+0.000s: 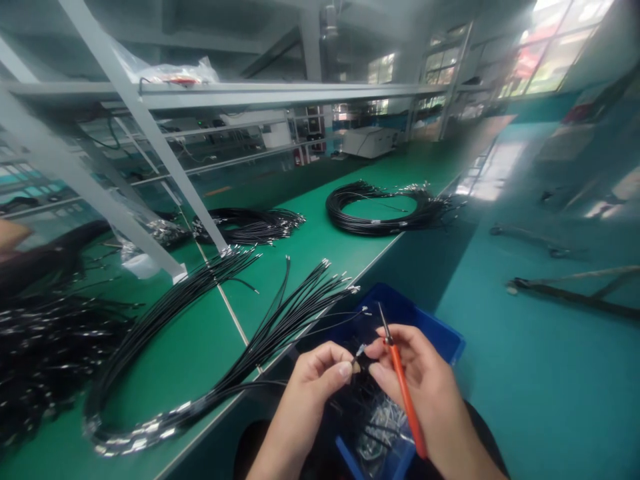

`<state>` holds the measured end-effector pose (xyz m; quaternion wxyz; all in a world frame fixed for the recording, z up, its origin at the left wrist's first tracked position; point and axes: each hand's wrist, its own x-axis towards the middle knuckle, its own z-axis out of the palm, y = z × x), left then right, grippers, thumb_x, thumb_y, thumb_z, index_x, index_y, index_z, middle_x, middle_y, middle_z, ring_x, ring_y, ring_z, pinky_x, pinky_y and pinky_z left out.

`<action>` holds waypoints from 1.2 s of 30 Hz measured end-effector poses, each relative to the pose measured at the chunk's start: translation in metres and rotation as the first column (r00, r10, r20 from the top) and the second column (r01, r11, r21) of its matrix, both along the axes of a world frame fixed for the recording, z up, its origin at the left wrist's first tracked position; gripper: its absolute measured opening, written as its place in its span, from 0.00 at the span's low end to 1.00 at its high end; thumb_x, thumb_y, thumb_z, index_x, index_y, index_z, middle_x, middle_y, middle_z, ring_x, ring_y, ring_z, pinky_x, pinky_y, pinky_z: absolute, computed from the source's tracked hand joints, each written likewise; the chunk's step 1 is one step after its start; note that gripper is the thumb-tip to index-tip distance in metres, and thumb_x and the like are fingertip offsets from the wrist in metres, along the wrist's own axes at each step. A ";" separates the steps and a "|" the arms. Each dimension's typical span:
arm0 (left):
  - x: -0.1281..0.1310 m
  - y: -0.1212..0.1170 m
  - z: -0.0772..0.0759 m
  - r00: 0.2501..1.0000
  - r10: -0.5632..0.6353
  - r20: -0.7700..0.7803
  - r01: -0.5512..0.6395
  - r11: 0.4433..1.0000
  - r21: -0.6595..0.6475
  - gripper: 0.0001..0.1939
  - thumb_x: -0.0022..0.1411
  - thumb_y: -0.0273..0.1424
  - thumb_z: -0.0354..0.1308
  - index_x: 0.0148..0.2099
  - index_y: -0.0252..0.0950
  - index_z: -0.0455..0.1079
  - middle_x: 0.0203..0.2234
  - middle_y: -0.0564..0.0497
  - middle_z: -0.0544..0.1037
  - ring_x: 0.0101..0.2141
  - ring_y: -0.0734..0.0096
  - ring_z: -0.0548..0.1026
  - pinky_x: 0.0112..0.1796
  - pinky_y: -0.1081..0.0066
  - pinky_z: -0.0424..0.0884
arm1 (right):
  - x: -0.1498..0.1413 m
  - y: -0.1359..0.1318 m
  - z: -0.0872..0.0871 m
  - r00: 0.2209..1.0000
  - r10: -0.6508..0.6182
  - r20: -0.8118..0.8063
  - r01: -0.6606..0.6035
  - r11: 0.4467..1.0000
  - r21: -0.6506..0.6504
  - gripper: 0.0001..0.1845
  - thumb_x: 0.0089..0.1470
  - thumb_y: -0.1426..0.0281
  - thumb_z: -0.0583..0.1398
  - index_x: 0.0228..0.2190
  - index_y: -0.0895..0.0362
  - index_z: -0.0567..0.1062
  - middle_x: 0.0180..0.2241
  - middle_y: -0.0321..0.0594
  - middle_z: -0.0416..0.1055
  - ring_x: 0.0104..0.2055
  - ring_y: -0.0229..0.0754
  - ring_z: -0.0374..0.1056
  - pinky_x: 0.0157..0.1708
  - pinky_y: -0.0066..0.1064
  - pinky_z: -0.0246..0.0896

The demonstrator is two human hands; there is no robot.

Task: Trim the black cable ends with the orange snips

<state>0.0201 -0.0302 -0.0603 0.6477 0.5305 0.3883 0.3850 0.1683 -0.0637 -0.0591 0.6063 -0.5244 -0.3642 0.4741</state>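
Note:
My left hand [325, 377] pinches a black cable near its end, where a small pale connector [361, 350] sticks out past the fingertips. Across from it, my right hand [420, 373] holds red-handled pliers [406, 393], their narrow dark jaws pointing up and away. The right thumb and fingers are close to the connector; whether they touch it I cannot tell. Below both hands stands a blue bin [440, 327] with loose clear and white bits and dark cable pieces. Left of my hands a bent bundle of black cables [220, 383] lies on the green bench, its tipped ends fanned out.
Further along the green bench [310, 250] lie a coiled cable bundle [370, 227] and another bundle [250, 225]. A dark cable heap [55, 353] covers the left side. A white rack post [165, 160] rises from the bench to a shelf [280, 97]. Part of another person's arm [13, 235] shows far left.

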 end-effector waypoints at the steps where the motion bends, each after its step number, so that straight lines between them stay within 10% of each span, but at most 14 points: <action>1: 0.001 0.000 0.000 1.000 -0.002 -0.004 0.002 1.000 0.000 0.07 0.57 0.31 0.58 0.28 0.33 0.69 0.22 0.55 0.66 0.26 0.73 0.60 0.31 0.75 0.57 | -0.003 0.002 0.003 1.000 0.003 -0.017 -0.003 1.000 -0.005 0.20 0.40 0.70 0.68 0.37 0.52 0.68 0.31 0.36 0.73 0.34 0.42 0.69 0.37 0.33 0.63; 9: 0.005 -0.004 0.001 0.999 0.010 0.050 -0.008 1.000 -0.025 0.07 0.57 0.30 0.58 0.28 0.33 0.69 0.22 0.54 0.69 0.27 0.74 0.63 0.32 0.76 0.59 | -0.017 0.005 -0.006 0.950 0.015 -0.311 -0.017 1.000 -0.002 0.17 0.42 0.70 0.67 0.35 0.53 0.68 0.24 0.31 0.71 0.24 0.34 0.64 0.25 0.24 0.59; 24: 0.011 -0.016 0.006 0.921 0.280 -0.272 -0.208 0.942 0.264 0.08 0.56 0.32 0.59 0.26 0.35 0.70 0.21 0.54 0.71 0.25 0.71 0.67 0.28 0.75 0.61 | -0.023 0.003 -0.004 0.941 -0.030 -0.336 0.022 0.999 -0.028 0.17 0.42 0.69 0.66 0.35 0.52 0.67 0.26 0.32 0.70 0.29 0.37 0.67 0.32 0.28 0.62; 36: 0.012 -0.018 0.009 0.933 0.286 -0.220 -0.224 0.937 0.266 0.08 0.56 0.30 0.58 0.26 0.36 0.71 0.22 0.53 0.75 0.25 0.70 0.70 0.28 0.75 0.63 | -0.023 0.002 -0.009 0.917 0.008 -0.399 -0.010 1.000 -0.003 0.18 0.43 0.71 0.66 0.36 0.52 0.66 0.27 0.31 0.71 0.27 0.35 0.66 0.30 0.26 0.62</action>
